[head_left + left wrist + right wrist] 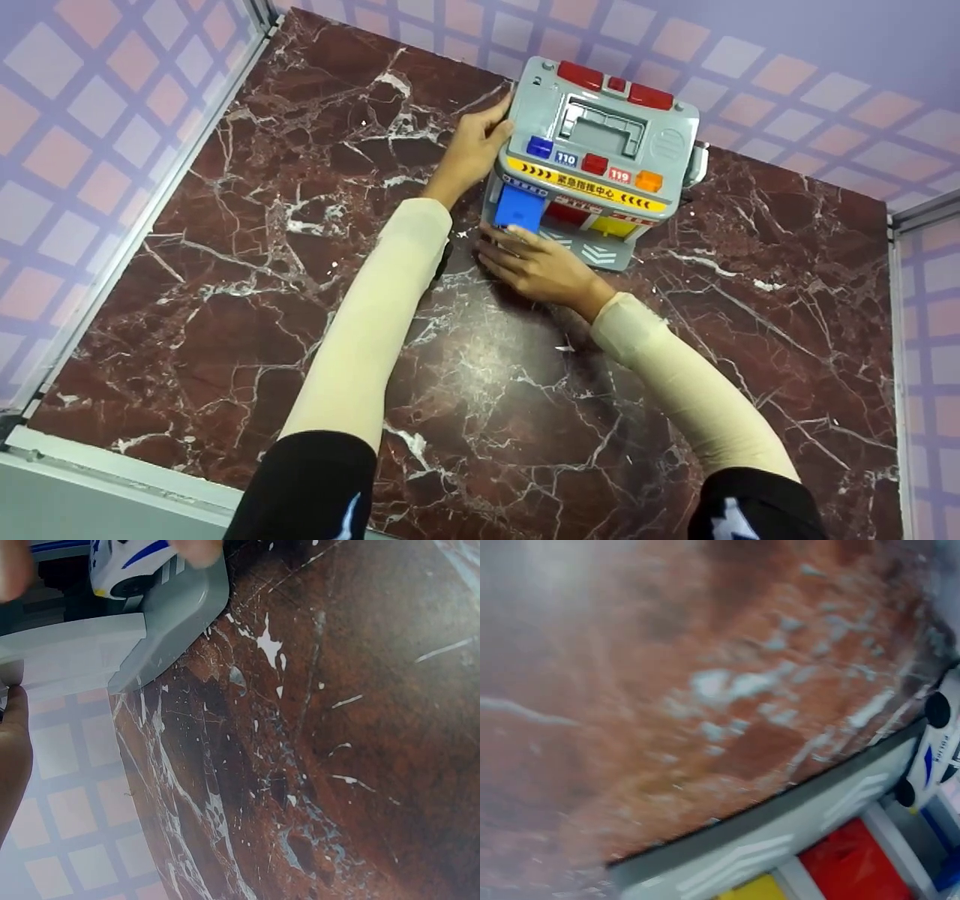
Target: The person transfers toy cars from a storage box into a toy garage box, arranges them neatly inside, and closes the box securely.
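Bright, even overhead light, soft glare on the marble table (480, 420); sharp head view, heavily blurred right-wrist view.

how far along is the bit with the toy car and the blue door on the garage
Done: the blue door of the toy garage is swung up. In hand: the left hand braces the garage's side while the right hand rests at the ramp by a white toy car at that bay. Left, probably: whether the car goes in or comes out can't be told. The red door and yellow door are closed.
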Tool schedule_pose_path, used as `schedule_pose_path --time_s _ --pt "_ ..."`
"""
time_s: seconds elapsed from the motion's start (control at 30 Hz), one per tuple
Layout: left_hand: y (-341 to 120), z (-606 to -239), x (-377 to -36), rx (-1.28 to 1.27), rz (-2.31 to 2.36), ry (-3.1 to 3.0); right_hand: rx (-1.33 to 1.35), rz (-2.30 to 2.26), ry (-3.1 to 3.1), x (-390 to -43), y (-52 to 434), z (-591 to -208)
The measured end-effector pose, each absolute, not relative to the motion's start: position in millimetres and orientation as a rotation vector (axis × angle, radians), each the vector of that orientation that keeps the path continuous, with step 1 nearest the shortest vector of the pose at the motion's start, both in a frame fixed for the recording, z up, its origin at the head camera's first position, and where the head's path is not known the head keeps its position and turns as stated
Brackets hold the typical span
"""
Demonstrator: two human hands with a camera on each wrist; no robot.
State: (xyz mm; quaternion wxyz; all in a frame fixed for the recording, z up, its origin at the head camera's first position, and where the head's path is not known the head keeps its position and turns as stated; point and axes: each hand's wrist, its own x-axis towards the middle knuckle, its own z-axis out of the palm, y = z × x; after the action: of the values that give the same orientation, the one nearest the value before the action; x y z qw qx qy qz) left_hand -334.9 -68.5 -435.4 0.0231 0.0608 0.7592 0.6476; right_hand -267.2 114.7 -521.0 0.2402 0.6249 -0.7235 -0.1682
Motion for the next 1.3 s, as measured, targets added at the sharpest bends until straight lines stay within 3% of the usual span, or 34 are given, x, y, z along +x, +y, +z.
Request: schedule_pose_path --time_s 0.23,1.3 --pt "-68 -436 -334 0.147 2.031 2.290 1.767 -0.384 -1.917 -265 121 -529" --pt "-70 -433 -334 0.199 2.009 2.348 1.490 -0.062 -2.126 -248 90 -536"
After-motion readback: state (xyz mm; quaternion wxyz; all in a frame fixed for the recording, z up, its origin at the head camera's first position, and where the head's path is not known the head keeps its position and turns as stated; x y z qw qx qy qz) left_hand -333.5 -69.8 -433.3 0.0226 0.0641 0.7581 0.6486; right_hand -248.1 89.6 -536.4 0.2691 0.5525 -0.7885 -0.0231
